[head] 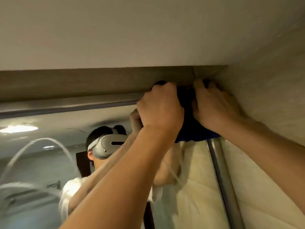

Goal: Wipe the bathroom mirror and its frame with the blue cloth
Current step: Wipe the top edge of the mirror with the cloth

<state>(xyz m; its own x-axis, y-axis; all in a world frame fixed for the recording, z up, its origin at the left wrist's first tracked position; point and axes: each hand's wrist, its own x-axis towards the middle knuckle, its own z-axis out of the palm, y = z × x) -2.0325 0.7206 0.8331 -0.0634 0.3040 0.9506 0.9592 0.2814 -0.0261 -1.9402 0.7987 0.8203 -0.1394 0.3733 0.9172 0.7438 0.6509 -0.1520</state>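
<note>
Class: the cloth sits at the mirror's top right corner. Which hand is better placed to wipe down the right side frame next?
Probably the right hand: it grips the blue cloth nearest the side frame.

Arms: two forearms are being shown bare, no sleeves reaching the wrists | Hands: left hand (pixel 160 106) and right hand (pixel 214 106) are being shown ungloved, without rings or watch | Reflection: a white short-sleeved shirt and a grey headset are being worn
</note>
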